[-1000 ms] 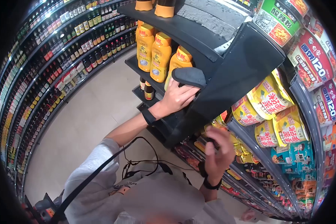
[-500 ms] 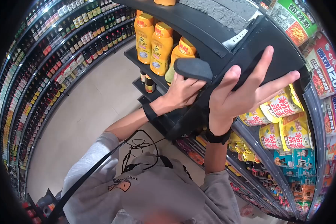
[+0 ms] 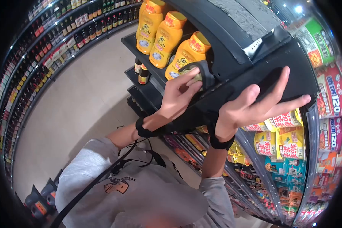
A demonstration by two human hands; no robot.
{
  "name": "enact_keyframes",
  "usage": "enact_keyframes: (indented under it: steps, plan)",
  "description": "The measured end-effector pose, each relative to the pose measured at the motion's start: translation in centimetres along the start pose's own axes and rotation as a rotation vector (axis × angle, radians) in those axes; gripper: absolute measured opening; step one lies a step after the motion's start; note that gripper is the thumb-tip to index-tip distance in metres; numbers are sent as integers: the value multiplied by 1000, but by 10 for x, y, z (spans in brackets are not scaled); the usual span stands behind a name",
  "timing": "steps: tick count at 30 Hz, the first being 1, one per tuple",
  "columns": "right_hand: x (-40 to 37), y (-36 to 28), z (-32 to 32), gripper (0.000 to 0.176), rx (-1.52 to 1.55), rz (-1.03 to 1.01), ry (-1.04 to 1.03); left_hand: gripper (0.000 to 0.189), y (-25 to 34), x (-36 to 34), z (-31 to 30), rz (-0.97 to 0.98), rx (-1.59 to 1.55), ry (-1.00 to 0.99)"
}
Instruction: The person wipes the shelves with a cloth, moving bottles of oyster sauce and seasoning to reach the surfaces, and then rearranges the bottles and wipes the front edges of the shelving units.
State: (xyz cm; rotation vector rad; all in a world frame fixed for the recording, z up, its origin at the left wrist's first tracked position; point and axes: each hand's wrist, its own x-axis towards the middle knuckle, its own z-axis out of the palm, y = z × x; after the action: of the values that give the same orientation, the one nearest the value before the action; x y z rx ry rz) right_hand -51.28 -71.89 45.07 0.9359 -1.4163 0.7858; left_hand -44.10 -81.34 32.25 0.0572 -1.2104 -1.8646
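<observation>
My left hand is closed on a folded dark grey cloth, whose yellowish-green part shows near my fingers. The cloth is right at the nearest yellow squeeze bottle and covers a bit of its lower side. Two more such bottles, including the middle yellow bottle, stand upright in the row on the black shelf. On the right, my right hand has its fingers spread in front of the black end panel and holds nothing.
Small dark sauce bottles stand on the shelf below. Yellow noodle packs and other packets fill the racks to the right. Across the pale floor, a long curved shelf carries rows of bottles. A black cable hangs in front of my shirt.
The cloth has moved from in front of the nearest bottle's base to its right side and tilted. My left hand has turned with it. My right hand stays spread by the panel; the view has shifted.
</observation>
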Motion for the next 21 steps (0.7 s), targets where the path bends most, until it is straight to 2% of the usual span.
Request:
enact_keyframes:
  steps: [1,2,4,8,9,12,13,14,16,17,18,20,21]
  plan:
    - [2,-3,-1,62,5,8,-11,46,7,7,-1,-144,-60,-17]
    - [2,-5,-2,63,6,19,-21,46,15,13,1,-138,-73,3]
    - [1,-5,-1,63,-20,26,-19,50,27,22,7,-239,-280,-97]
    - [-2,-10,1,59,-64,48,14,56,18,25,2,-234,-299,-124]
    - [-1,-13,3,56,-49,44,37,56,19,24,1,-301,-247,-86]
    - [-2,-13,2,56,-92,28,13,50,22,16,-3,-297,-169,-20]
    - [-1,-16,3,55,-83,38,18,39,21,13,-6,-297,-181,-27]
    - [-1,-18,3,55,-86,29,10,39,18,8,-8,-300,-193,-24]
    - [-1,-21,2,55,-134,58,4,32,12,0,-10,79,29,-51]
    - [-1,-21,3,55,-113,58,-1,27,8,2,-12,292,304,-113]
    - [-1,-22,3,55,-114,52,-7,26,11,0,-9,365,452,-181]
    - [-1,-22,3,47,-132,49,23,27,5,2,0,456,418,-227]
    - [0,-21,3,46,-129,41,17,29,5,1,3,427,430,-213]
